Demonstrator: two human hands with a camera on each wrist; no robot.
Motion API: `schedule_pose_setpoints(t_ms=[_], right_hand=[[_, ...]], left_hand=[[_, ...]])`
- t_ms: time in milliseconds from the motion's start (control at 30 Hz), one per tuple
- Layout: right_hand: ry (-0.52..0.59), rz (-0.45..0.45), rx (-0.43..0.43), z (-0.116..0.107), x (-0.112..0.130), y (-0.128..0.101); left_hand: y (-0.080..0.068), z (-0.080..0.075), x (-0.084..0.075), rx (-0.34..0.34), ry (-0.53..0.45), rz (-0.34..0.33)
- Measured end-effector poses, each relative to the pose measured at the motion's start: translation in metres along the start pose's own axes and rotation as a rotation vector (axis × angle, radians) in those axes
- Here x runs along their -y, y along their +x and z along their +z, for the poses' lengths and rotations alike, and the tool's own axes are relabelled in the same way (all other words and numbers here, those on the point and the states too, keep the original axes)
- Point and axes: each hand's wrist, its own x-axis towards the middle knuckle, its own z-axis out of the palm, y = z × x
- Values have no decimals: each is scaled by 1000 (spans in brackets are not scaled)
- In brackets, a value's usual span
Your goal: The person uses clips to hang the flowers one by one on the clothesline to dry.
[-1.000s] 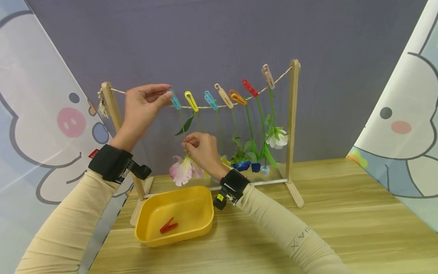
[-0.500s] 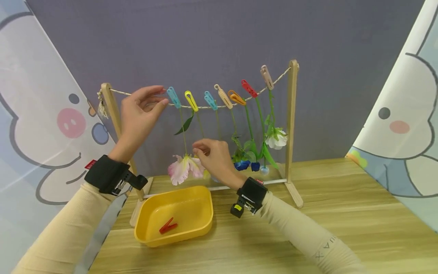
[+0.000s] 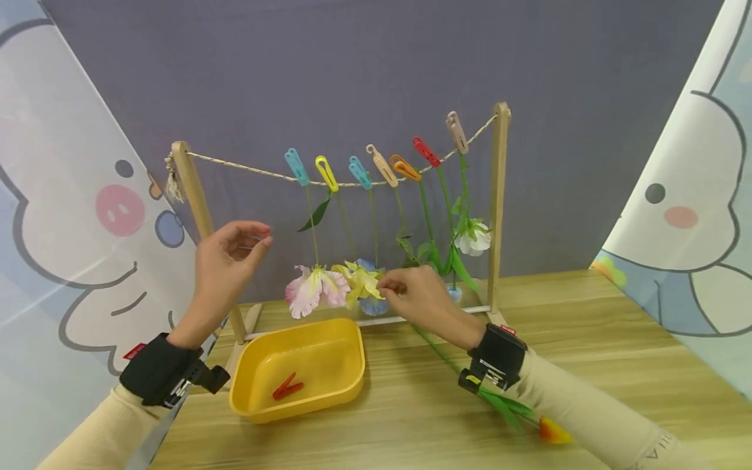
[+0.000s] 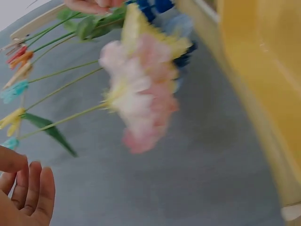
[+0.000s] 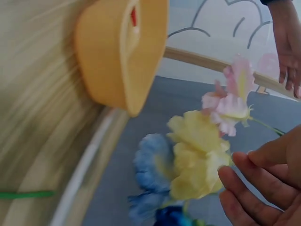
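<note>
A wooden rack [image 3: 499,196] carries a string with several coloured pegs; a cyan peg [image 3: 296,166] is the leftmost. Flowers hang head down from them: pink [image 3: 310,292], yellow [image 3: 360,279], blue [image 3: 373,305], white [image 3: 473,237]. My left hand [image 3: 258,241] hovers below the string, left of the pink flower [image 4: 141,99], fingers loosely curled, holding nothing. My right hand [image 3: 390,290] sits beside the yellow flower [image 5: 197,155], its fingertips [image 5: 235,183] close to the petals, gripping nothing.
A yellow tray [image 3: 346,382] in front of the rack holds one red peg [image 3: 288,386]. An orange-budded flower [image 3: 552,431] with a green stem lies on the wooden table [image 3: 587,339] under my right forearm. A grey backdrop stands behind the rack.
My left hand let go of the cyan peg and dropped down. My right hand released the pink flower's stem and moved right, beside the yellow flower.
</note>
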Motion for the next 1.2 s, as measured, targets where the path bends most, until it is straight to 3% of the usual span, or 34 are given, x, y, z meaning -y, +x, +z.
schedule_pose_setpoints(t_ms=[233,433,567,800,900,1033,1200], right_hand=[[-48,-41,31,-7,-23,-38],[-108,5,63,-9,-54,-61],[-129,39,94,-6,-72,-75],[-117,97,167,2,-89,-93],[-100,149,214,5,-90,-101],[-75,215,278,6,-89,-110],[-60,207,308,7,-91,-119]], left_hand=[[-47,3,26,82,-2,-189],[-90,21,53,258,69,-294],[-117,32,65,408,136,-296],[-148,44,77,635,269,-246],[-153,44,79,706,307,-225],[-152,42,80,768,286,-228],[-154,36,80,842,257,-209]])
